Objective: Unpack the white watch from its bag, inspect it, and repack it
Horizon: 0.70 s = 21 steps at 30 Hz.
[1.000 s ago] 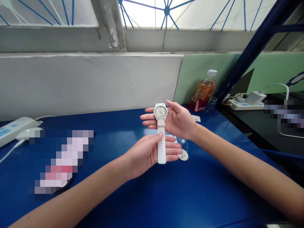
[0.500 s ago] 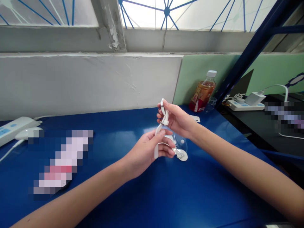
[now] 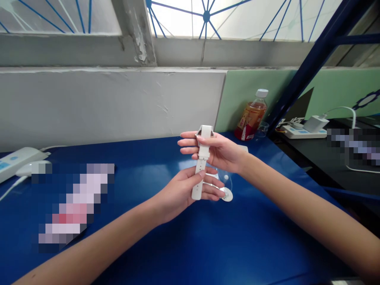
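A white wristwatch (image 3: 202, 158) is held above the blue table (image 3: 190, 237) between both my hands, its back turned toward me. My right hand (image 3: 219, 152) grips the case end at the top, thumb across it. My left hand (image 3: 185, 190) pinches the lower strap between thumb and fingers. Under the hands lie a round white tag (image 3: 227, 194) and a clear plastic piece.
An orange drink bottle (image 3: 251, 115) stands at the table's back right by a green panel. A white power strip (image 3: 14, 161) lies at the far left. Another strip with a charger (image 3: 305, 128) sits on the dark desk to the right. A blurred patch (image 3: 74, 202) covers something at left.
The watch has been turned over: its dial faced me a second ago, it went edge-on, and now its back faces me. Both hands kept hold of it.
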Tool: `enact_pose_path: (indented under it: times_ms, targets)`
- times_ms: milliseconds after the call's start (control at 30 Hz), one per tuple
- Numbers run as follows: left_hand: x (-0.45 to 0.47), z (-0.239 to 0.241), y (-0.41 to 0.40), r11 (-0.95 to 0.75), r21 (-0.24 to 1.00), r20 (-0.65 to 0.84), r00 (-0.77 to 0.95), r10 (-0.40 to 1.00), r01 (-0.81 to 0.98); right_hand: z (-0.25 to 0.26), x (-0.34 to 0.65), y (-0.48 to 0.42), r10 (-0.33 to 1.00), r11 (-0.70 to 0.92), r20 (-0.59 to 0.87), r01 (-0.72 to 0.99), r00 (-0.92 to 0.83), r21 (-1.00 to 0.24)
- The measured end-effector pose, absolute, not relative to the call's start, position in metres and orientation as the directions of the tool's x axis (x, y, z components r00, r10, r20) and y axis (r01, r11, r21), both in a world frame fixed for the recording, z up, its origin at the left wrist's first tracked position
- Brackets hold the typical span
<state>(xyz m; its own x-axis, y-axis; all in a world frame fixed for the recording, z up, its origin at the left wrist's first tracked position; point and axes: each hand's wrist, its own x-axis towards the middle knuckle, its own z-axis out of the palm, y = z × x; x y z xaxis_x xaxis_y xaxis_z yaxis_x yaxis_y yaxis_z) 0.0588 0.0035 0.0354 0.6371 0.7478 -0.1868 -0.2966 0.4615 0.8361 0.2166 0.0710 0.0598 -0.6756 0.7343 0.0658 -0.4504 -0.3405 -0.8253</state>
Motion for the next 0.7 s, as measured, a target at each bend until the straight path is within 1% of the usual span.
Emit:
enact_pose_path:
  times_ms: [167, 367, 700]
  targets:
    - [0.0591, 0.0349, 0.0026, 0.474, 0.839, -0.183, 0.681, 0.709, -0.267, 0.0593, 0.2189, 0.0724, 0.703, -0.408, 0.004, -0.408, -0.712, -0.817]
    - [0.0594, 0.0354, 0.0026, 0.49, 0.825, -0.202, 0.662, 0.721, -0.281, 0.0577, 0.2192, 0.0729, 0.689, -0.438, -0.017, -0.397, -0.725, -0.806]
    - [0.0577, 0.0321, 0.0045, 0.518, 0.809, -0.213, 0.685, 0.697, -0.276, 0.0625, 0.2118, 0.0693, 0.743, -0.495, -0.094, -0.448, -0.663, -0.745]
